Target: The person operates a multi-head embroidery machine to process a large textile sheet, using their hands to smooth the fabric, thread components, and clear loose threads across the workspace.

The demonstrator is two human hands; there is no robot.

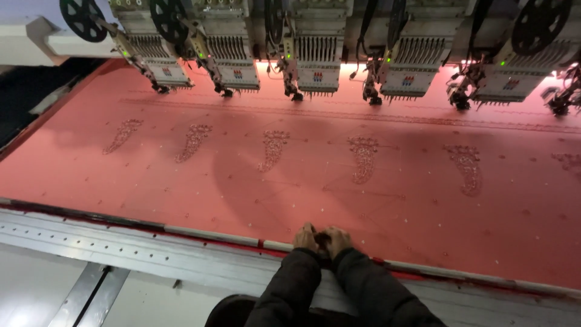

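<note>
Left hand (306, 237) and right hand (336, 240) pressed together, fingers curled, at the near edge of the pink fabric (302, 175). Paisley motifs (363, 158) already stitched below each embroidery head (318, 66); surrounding cloth mostly bare.

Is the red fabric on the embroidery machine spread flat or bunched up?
Spread flat: the fabric lies smooth under the heads, motifs in a row. Both hands rest at its near edge.
</note>
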